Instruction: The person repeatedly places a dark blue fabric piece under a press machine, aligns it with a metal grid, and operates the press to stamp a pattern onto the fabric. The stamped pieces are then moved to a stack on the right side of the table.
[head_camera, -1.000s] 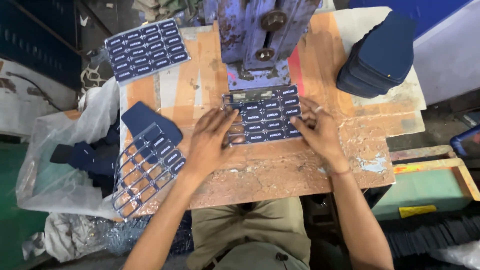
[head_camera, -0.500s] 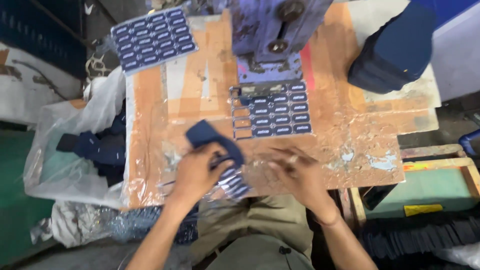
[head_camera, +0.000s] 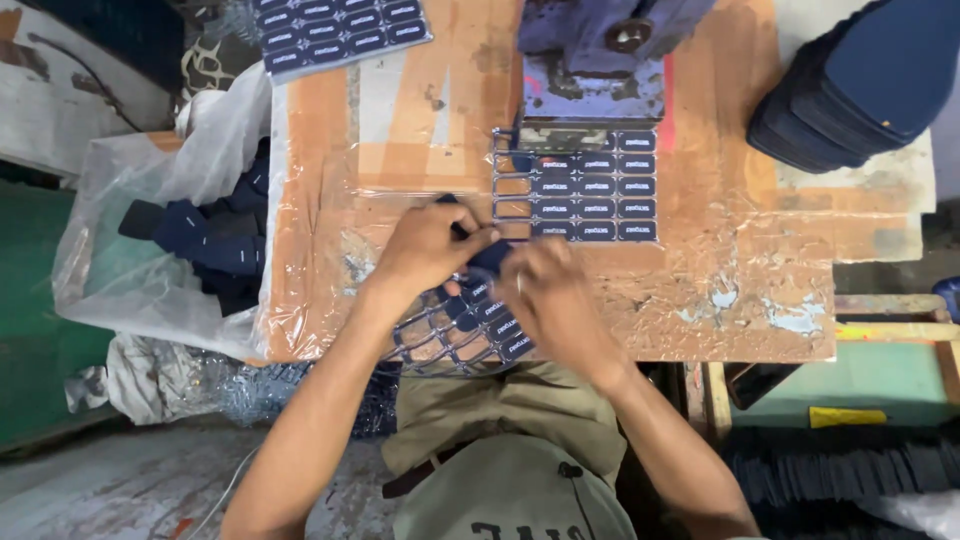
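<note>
Reaching in from the near edge, both forearms angle toward the middle of the surface (head_camera: 400, 140), a plastic-wrapped board, and meet over a dark blue sheet of labels (head_camera: 475, 325). The left hand (head_camera: 430, 250) is bent at the wrist with its fingers curled down, pinching the far end of that sheet. The right hand (head_camera: 555, 295) lies just beside it, knuckles up, fingers folded onto the same sheet; how firmly it grips cannot be told. This sheet sits at the near edge of the surface, its cut-out lattice hanging slightly past the edge over the person's lap. Just beyond the hands lies a second label sheet (head_camera: 590, 185), partly under the blue press (head_camera: 595, 60). A third sheet (head_camera: 335, 30) rests at the far left, a stack of dark blue pads (head_camera: 860, 90) at the far right, and a clear bag of blue pieces (head_camera: 190, 230) to the left.
</note>
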